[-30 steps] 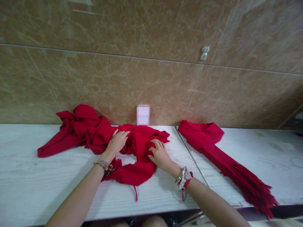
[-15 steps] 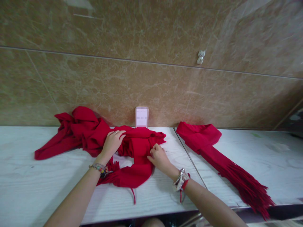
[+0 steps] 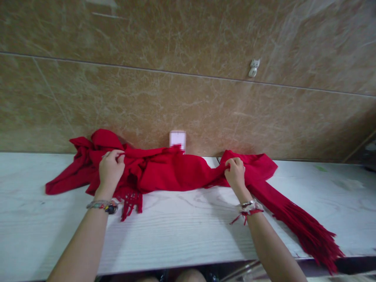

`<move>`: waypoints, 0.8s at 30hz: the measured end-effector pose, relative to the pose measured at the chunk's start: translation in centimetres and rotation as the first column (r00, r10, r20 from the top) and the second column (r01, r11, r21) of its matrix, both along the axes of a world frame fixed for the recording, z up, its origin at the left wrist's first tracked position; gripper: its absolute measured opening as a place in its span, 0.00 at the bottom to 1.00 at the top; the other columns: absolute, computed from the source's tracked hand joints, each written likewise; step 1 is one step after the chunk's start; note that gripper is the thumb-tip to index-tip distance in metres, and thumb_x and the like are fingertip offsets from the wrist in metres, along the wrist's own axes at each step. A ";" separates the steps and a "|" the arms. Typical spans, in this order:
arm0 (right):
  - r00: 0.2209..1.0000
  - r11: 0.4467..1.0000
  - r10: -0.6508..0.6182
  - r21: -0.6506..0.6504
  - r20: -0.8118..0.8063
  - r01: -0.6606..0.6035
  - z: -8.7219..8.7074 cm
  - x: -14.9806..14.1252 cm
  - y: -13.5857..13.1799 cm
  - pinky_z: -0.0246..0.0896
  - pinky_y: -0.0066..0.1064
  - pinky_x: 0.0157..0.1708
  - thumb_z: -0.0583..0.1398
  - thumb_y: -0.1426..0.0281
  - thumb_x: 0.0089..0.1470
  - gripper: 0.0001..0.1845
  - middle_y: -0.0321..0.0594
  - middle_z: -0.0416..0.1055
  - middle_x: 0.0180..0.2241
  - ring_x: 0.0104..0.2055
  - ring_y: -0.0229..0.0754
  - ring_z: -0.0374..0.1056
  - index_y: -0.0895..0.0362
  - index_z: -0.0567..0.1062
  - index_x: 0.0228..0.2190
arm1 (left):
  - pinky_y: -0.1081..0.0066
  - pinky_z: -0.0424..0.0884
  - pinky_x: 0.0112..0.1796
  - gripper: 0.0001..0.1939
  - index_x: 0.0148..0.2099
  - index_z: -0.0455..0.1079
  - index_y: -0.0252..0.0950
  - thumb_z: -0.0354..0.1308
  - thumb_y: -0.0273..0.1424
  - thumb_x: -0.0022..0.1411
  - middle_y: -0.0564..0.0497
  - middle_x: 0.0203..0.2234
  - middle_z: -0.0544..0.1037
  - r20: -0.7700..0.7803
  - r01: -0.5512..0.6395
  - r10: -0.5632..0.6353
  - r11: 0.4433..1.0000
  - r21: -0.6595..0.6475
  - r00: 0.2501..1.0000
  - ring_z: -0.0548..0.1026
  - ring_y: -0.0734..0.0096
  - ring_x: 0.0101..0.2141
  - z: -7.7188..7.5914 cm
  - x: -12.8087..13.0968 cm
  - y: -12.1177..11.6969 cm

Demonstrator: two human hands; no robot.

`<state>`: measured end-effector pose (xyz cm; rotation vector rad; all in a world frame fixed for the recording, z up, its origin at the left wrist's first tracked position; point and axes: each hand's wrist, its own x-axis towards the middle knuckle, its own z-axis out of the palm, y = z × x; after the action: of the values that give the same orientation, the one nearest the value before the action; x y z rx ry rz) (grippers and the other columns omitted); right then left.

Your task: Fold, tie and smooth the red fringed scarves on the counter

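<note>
A crumpled red scarf stretches across the white tabletop between my hands, with a short fringe hanging near its left part. My left hand is closed on the cloth at the left, its fingertips partly hidden. Gripping the scarf's right end, my right hand is pinched just in front of a second red scarf. That one lies bent over, its long fringe running to the table's front edge. More bunched red cloth lies left of my left hand; whether it is a separate piece I cannot tell.
A white card-like object stands against the brown marbled wall, its lower part covered by red cloth. A small white cat figure is fixed to the wall. A seam crosses the white table near the second scarf.
My right hand has closed on the scarf and moved right, drawing the cloth out from a loop into a long stretch. My left hand has moved left and closed on cloth.
</note>
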<state>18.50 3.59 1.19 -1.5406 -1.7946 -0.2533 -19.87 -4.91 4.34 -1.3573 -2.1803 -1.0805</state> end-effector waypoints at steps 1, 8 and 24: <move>0.998 0.998 0.058 -0.017 0.025 -0.057 -0.2 0.0 0.1 0.51 0.34 0.33 0.50 0.84 0.36 0.13 0.45 0.65 0.34 0.39 0.47 0.59 0.57 0.68 0.23 | 0.62 0.67 0.39 0.13 0.40 0.69 0.31 0.47 0.27 0.55 0.43 0.32 0.72 -0.022 0.001 -0.002 0.999 -0.046 1.000 0.71 0.58 0.36 -0.1 0.2 0.1; 0.821 0.820 0.571 -0.054 0.019 -0.570 -0.8 -1.5 0.0 0.55 0.39 0.42 0.48 0.85 0.33 0.17 0.43 0.67 0.37 0.42 0.45 0.62 0.56 0.70 0.22 | 0.61 0.64 0.44 0.18 0.49 0.67 0.34 0.47 0.28 0.56 0.40 0.46 0.68 -0.255 0.033 -0.038 0.999 -0.024 0.966 0.67 0.54 0.46 -0.9 2.2 0.6; 0.867 0.902 0.418 -0.242 0.271 -0.359 -1.6 -4.1 -1.2 0.59 0.30 0.32 0.54 0.80 0.44 0.10 0.42 0.70 0.30 0.32 0.42 0.66 0.57 0.72 0.29 | 0.43 0.58 0.42 0.23 0.50 0.67 0.35 0.45 0.30 0.52 0.40 0.50 0.66 0.052 -0.100 0.096 0.991 0.088 0.994 0.61 0.39 0.51 0.9 -1.0 -2.0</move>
<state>14.45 2.34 -0.42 -1.2658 -2.4004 -0.1434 -20.90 -6.90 5.21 -1.1841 -2.1790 -1.1706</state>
